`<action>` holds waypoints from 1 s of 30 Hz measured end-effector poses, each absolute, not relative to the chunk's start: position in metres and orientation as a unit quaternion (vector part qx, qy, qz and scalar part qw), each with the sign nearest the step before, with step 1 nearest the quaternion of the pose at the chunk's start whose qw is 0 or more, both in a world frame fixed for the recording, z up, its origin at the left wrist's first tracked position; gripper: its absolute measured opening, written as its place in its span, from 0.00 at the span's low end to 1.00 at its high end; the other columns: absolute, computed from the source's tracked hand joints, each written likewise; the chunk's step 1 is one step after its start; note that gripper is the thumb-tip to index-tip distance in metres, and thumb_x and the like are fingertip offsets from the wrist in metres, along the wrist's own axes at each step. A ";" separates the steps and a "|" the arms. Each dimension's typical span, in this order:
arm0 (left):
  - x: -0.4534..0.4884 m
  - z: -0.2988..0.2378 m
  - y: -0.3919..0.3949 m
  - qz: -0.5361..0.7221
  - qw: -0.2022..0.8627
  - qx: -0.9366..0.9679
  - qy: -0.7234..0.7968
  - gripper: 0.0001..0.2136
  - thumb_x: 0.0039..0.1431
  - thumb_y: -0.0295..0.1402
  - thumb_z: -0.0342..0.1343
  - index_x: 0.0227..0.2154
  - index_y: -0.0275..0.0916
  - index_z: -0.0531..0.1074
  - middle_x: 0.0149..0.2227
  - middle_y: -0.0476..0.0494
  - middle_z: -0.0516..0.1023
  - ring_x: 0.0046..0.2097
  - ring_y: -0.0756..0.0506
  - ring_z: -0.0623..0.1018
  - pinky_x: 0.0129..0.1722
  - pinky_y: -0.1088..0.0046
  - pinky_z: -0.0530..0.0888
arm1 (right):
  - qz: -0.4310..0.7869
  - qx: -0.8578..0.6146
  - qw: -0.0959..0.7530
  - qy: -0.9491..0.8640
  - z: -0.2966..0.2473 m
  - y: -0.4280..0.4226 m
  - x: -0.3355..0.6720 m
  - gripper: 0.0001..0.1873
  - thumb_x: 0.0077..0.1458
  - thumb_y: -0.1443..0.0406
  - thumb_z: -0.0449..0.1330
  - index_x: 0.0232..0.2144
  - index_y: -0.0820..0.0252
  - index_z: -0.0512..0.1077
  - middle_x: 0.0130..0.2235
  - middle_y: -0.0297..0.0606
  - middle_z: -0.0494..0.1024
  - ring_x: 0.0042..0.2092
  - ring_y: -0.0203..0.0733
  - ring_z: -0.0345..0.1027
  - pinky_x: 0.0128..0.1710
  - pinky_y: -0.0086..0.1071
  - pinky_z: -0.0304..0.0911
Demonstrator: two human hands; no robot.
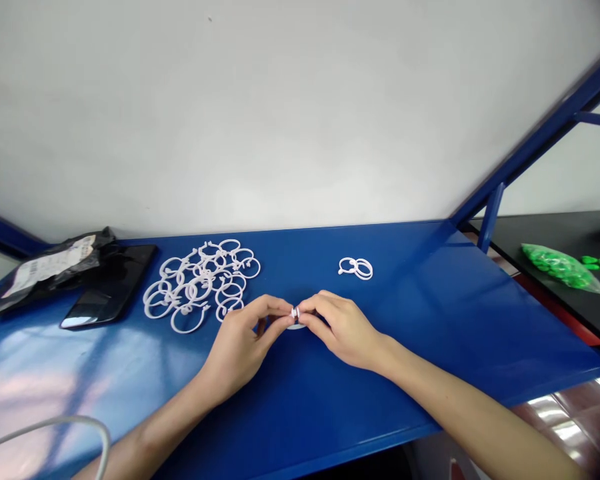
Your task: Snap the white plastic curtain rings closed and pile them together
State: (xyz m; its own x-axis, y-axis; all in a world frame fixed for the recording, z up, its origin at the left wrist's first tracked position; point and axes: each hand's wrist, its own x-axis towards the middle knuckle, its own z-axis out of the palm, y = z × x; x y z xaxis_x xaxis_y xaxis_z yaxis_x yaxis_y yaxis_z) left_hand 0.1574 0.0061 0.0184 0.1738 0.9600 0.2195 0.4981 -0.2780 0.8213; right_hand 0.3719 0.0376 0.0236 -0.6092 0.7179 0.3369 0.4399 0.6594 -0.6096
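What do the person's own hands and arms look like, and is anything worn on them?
The left hand and right hand wear no gloves, and no watch or bracelet shows. Both forearms are bare as far as visible. A pale cable curves in front of the left one.

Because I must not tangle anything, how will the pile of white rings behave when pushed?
The white rings may snag together, since they overlap and end in small knobs. Being thin, each is probably light. Lying mostly flat, they would likely slide rather than roll.
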 end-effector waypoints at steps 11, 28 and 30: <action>0.162 0.009 0.004 0.418 0.178 0.775 0.439 0.06 0.64 0.25 0.60 0.33 0.41 0.78 0.29 0.54 0.82 0.29 0.53 0.80 0.30 0.81 0.73 | 0.138 -0.279 0.238 -0.920 0.017 0.035 0.374 0.14 0.74 0.64 0.48 0.38 0.59 0.71 0.35 0.37 0.81 0.34 0.40 0.73 0.36 0.33 0.64; 0.142 0.015 0.019 0.290 -0.159 0.815 0.476 0.12 0.69 0.36 0.56 0.49 0.34 0.73 0.40 0.38 0.83 0.40 0.38 0.80 0.41 0.62 0.75 | 0.110 -0.342 0.303 -0.883 0.021 0.053 0.380 0.11 0.72 0.60 0.54 0.39 0.57 0.74 0.39 0.36 0.83 0.39 0.40 0.79 0.39 0.31 0.68; 0.131 0.014 0.026 0.216 -0.218 0.783 0.542 0.14 0.68 0.37 0.56 0.48 0.31 0.75 0.37 0.35 0.82 0.41 0.33 0.79 0.39 0.57 0.73 | 0.052 -0.412 0.294 -0.861 0.021 0.064 0.391 0.11 0.71 0.60 0.55 0.38 0.57 0.75 0.38 0.36 0.83 0.38 0.41 0.78 0.35 0.31 0.67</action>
